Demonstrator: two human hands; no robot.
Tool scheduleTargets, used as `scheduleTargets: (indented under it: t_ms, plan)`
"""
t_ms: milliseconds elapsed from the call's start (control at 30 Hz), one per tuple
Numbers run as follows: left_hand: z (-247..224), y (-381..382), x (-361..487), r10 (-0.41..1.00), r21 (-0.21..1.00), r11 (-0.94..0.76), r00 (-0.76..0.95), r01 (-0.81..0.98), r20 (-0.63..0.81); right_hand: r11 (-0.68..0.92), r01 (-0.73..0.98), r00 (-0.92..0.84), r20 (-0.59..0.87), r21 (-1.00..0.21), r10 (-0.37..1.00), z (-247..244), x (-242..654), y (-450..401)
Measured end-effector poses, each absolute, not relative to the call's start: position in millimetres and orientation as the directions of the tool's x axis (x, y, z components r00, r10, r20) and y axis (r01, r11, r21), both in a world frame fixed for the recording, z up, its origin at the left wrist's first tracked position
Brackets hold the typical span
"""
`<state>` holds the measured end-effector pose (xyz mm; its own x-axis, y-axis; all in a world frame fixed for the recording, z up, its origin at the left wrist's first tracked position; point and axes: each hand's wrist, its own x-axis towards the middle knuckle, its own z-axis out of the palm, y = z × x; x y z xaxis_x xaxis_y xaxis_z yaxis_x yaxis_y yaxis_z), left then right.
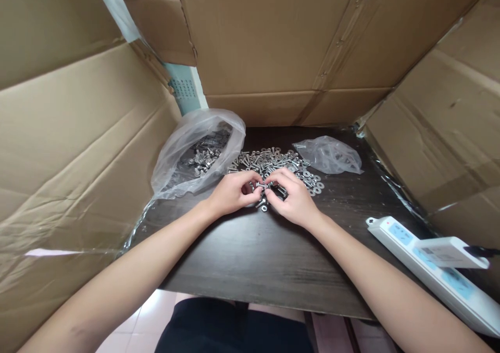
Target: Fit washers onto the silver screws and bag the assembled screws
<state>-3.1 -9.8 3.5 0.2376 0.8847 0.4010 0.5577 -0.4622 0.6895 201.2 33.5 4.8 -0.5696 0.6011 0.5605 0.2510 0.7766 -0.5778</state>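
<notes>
My left hand (235, 192) pinches one end of a small metal bolt (261, 185) between thumb and fingers. Facing it, my right hand (291, 196) has its thumb and fingertips closed on the other end, where a small piece, too small to name surely, meets the bolt. Both hands are just in front of a pile of bolts, nuts and washers (273, 159) on the dark table (250, 259). A loose nut (264, 208) lies on the tabletop below the fingertips.
An open plastic bag (167, 168) with metal fasteners stands at the left. A smaller clear bag (330, 155) lies at the back right. A white power strip (414, 254) with an adapter (449, 251) is at the right. Cardboard walls (273, 40) surround the table.
</notes>
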Motion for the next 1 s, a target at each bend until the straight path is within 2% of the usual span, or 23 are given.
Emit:
scheduleTargets:
  t_ms: [733, 1000]
  plan:
    - [3.5, -9.9, -2.9, 0.878, 0.66, -0.472, 0.238, 0.584, 0.416, 0.809, 0.189, -0.538, 0.63, -0.557, 0.56, 9.1, 203.3, 32.0]
    - [4.5, -10.6, -2.8, 0.873, 0.655, -0.481, 0.245, 0.584, 0.422, 0.775, 0.264, -0.555, 0.567, -0.575, 0.609, 2.9, 202.4, 35.7]
